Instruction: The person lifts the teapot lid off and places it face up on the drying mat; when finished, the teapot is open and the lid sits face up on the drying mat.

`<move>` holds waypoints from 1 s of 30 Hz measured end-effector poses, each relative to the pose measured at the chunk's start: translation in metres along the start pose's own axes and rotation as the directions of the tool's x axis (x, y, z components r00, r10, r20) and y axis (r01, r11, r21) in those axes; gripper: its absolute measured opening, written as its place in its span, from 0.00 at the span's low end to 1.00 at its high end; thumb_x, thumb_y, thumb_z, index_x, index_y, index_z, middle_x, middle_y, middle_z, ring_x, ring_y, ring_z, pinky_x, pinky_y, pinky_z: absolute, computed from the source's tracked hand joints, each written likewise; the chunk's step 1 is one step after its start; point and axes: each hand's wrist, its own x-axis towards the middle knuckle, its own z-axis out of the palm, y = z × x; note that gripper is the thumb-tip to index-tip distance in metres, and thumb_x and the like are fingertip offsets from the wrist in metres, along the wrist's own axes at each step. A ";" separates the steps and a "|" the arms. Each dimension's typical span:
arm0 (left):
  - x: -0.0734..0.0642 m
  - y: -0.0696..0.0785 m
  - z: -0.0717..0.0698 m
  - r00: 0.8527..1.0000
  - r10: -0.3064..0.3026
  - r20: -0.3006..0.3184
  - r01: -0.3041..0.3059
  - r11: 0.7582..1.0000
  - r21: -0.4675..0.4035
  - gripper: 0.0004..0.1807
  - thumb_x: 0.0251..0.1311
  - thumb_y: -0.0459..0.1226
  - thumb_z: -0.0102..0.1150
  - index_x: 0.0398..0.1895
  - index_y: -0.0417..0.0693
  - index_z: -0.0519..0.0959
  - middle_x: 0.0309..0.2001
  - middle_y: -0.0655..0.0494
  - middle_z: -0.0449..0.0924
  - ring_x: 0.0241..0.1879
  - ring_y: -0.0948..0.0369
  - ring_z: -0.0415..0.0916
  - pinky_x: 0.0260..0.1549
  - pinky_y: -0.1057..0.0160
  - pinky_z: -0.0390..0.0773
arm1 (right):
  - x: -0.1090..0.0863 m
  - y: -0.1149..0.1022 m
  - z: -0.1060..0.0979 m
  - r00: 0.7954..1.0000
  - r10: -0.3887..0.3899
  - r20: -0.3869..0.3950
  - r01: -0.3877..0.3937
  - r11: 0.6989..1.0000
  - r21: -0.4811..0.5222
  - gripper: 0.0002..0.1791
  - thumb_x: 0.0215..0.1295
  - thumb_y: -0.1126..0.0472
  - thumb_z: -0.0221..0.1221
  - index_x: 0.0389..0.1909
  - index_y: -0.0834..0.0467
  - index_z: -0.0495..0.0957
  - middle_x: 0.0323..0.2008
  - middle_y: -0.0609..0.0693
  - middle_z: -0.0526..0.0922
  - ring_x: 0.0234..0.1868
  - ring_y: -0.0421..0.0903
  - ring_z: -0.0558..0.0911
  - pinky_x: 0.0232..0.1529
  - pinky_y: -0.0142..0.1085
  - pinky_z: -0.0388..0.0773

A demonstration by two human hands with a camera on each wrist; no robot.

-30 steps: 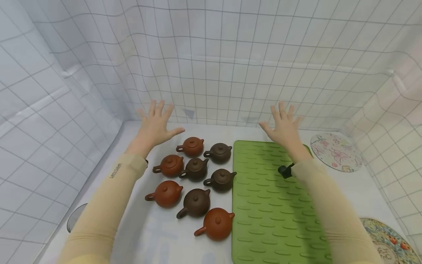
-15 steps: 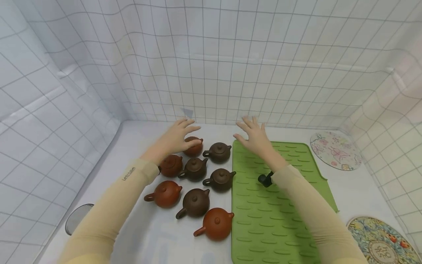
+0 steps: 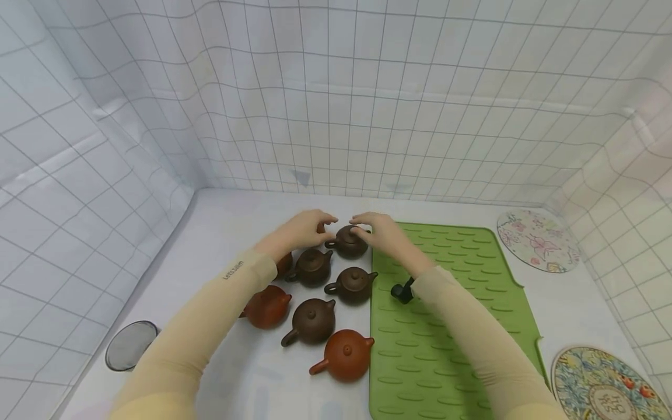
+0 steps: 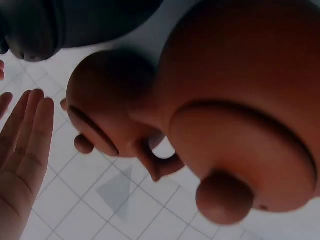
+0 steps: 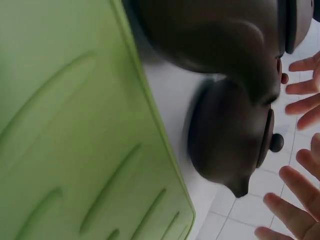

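Note:
In the head view, a dark brown teapot [image 3: 350, 242] stands in the back row, handle to the left and spout to the right. My left hand [image 3: 301, 228] hovers by its handle side, over the back red-brown teapots, which it and the wrist largely hide. On the spout side is my right hand [image 3: 385, 232], its fingertips over the lid. Whether they touch it, I cannot tell. Straight fingers of the left hand [image 4: 25, 150] show beside a red-brown teapot [image 4: 112, 107] in the left wrist view. Spread fingers of the right hand [image 5: 295, 200] appear past a dark teapot [image 5: 230, 135] in the right wrist view.
More teapots stand close in front, among them a dark one [image 3: 314, 322] and a red-brown one [image 3: 347, 356]. A green ridged mat [image 3: 420, 361] lies to their right. Two patterned round pieces [image 3: 538, 242] lie farther right; a round grey disc [image 3: 131, 345] lies left.
Both hands have come down and inward from beside the wall, closing in from left and right on the back dark teapot. The teapots have not moved.

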 end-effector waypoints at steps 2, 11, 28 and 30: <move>0.002 0.003 0.004 0.998 -0.050 0.034 0.051 0.999 -0.008 0.25 0.67 0.43 0.60 0.64 0.40 0.74 0.52 0.41 0.82 0.50 0.50 0.80 0.52 0.51 0.79 | 0.003 0.000 0.003 1.000 0.000 0.006 0.000 1.000 0.004 0.16 0.70 0.57 0.60 0.54 0.61 0.82 0.56 0.56 0.83 0.61 0.54 0.79 0.64 0.46 0.73; 0.006 0.004 0.018 0.986 -0.121 0.115 0.129 0.989 -0.067 0.22 0.69 0.38 0.58 0.65 0.44 0.73 0.54 0.46 0.82 0.54 0.52 0.79 0.53 0.55 0.79 | 0.012 0.000 0.013 0.995 0.083 0.058 -0.086 0.994 0.062 0.14 0.67 0.59 0.63 0.50 0.60 0.84 0.52 0.56 0.85 0.58 0.53 0.81 0.61 0.45 0.76; 0.003 0.005 0.020 0.981 -0.193 0.026 0.195 0.962 -0.190 0.19 0.66 0.34 0.61 0.60 0.46 0.79 0.49 0.48 0.86 0.50 0.53 0.82 0.51 0.55 0.80 | 0.015 0.004 0.017 0.977 0.209 0.033 -0.212 0.959 0.187 0.12 0.61 0.58 0.68 0.43 0.59 0.86 0.52 0.53 0.85 0.56 0.52 0.82 0.58 0.43 0.78; 0.004 0.005 0.020 0.981 -0.195 0.023 0.196 0.963 -0.184 0.19 0.65 0.34 0.62 0.59 0.46 0.79 0.48 0.49 0.86 0.49 0.54 0.82 0.50 0.57 0.80 | 0.015 0.004 0.018 0.978 0.208 0.026 -0.209 0.960 0.188 0.11 0.61 0.58 0.68 0.43 0.59 0.86 0.52 0.53 0.86 0.55 0.52 0.82 0.57 0.42 0.79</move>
